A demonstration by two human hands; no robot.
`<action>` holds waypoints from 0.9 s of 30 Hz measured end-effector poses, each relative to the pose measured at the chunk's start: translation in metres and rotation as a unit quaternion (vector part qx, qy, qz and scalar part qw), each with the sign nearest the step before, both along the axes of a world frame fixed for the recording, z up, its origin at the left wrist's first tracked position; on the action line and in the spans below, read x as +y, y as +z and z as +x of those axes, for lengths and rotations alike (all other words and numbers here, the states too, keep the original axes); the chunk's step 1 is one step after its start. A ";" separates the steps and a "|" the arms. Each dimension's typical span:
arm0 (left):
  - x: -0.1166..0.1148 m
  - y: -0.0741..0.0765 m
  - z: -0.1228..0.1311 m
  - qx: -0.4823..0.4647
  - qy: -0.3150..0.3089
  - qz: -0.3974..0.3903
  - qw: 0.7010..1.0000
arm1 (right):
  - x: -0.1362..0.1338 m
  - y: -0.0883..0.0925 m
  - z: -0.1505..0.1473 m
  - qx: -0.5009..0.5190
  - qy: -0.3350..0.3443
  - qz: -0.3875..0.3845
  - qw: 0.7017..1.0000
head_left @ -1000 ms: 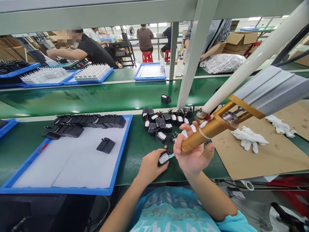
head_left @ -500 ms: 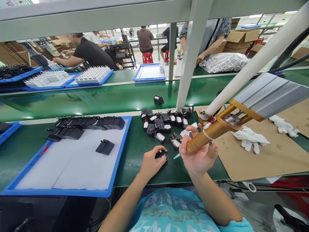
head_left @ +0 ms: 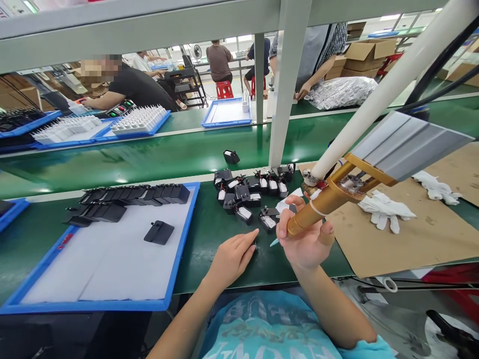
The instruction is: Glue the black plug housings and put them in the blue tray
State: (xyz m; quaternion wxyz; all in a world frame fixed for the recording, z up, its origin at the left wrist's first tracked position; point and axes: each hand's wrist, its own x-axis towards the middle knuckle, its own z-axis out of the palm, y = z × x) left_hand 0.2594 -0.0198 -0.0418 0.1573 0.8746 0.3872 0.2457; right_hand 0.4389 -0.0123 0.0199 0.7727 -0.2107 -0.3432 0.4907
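My right hand (head_left: 307,244) is wrapped round a gold-coloured dispensing gun (head_left: 312,217), a metal cylinder with a teal nozzle tip. The tip points down and left, just right of my left hand (head_left: 232,255). Over the green bench, my left hand is closed with thumb and fingers around a small black plastic case, now almost wholly covered; only a sliver shows by the fingertips. Behind both hands lies a cluster of black cases (head_left: 242,192) with white blocks and thin wires. The nearest of these cases (head_left: 268,219) sits just left of the gun.
On the left is a blue-rimmed tray (head_left: 181,244) with rows of black cases (head_left: 130,195) and one lone case (head_left: 159,232). White gloves (head_left: 387,212) lie on cardboard (head_left: 359,249) at right. One case (head_left: 231,156) lies on the green belt (head_left: 168,149). A grey post (head_left: 280,109) stands ahead.
My left hand has rolled over and its fingers have straightened, covering the case that showed before. The case on the belt has moved left. The gun stays in my right hand.
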 end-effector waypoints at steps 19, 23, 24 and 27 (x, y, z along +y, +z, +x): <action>-0.005 -0.019 0.026 0.010 0.166 -0.026 0.986 | -0.004 -0.002 0.009 -0.001 -0.012 -0.010 1.000; 0.000 -0.008 0.013 -0.325 0.208 -0.372 0.844 | -0.006 -0.005 0.013 -0.010 -0.018 -0.001 1.000; 0.000 -0.005 0.010 -0.408 0.206 -0.448 0.768 | -0.006 -0.006 0.014 -0.011 -0.017 0.000 1.000; -0.003 0.005 0.004 -0.569 0.159 -0.551 0.590 | -0.006 -0.008 0.018 -0.015 -0.023 0.000 1.000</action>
